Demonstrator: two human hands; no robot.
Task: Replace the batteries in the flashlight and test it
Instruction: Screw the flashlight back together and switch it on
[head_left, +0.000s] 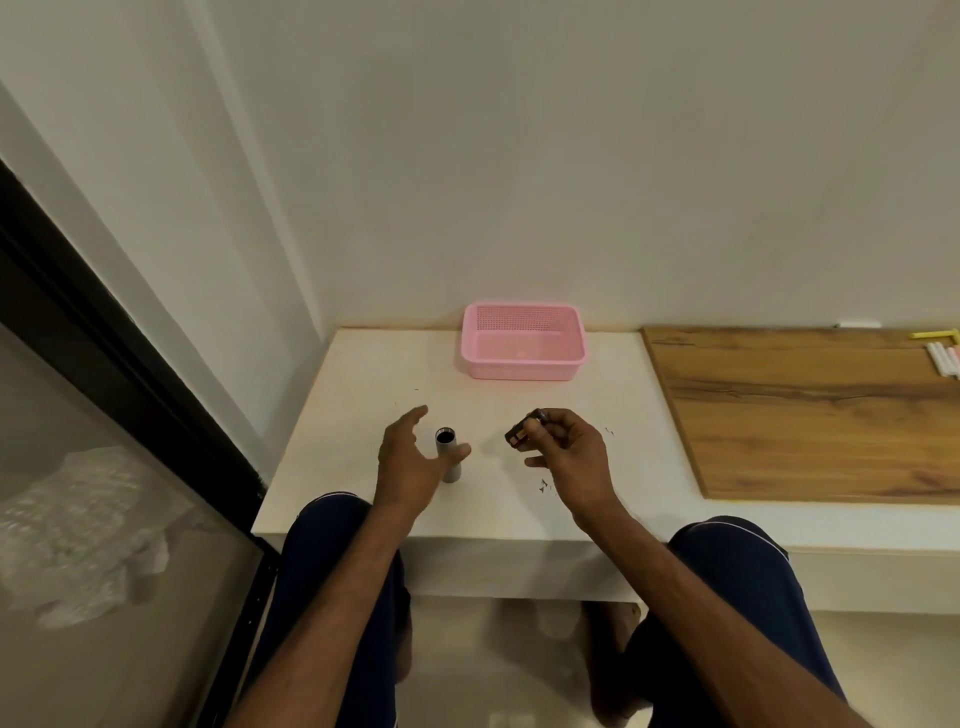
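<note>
Upright on the white table (363, 395), open end up: silver flashlight tube (447, 457). Spread wide around it, thumb against its side: left hand (408, 457). Pinched in the right hand (574, 454), just beside the tube: 1 small dark battery holder (518, 435). Farther back: pink basket (522, 370).

1. At centre frame, the thumb of the left hand (402, 462) covers part of the flashlight tube (445, 441); inside its open top only blackness shows.
2. The small dark piece (519, 435) pinched in the fingers (535, 423) of the right hand (571, 457) is too blurred to identify.
3. The dark specks (543, 486) on the counter (363, 415) are too small to tell.
4. The right edge cuts off the wooden board (805, 415) and the pale sticks (943, 358).
5. At lower left, a white mass (78, 530) behind glass is blurred.
</note>
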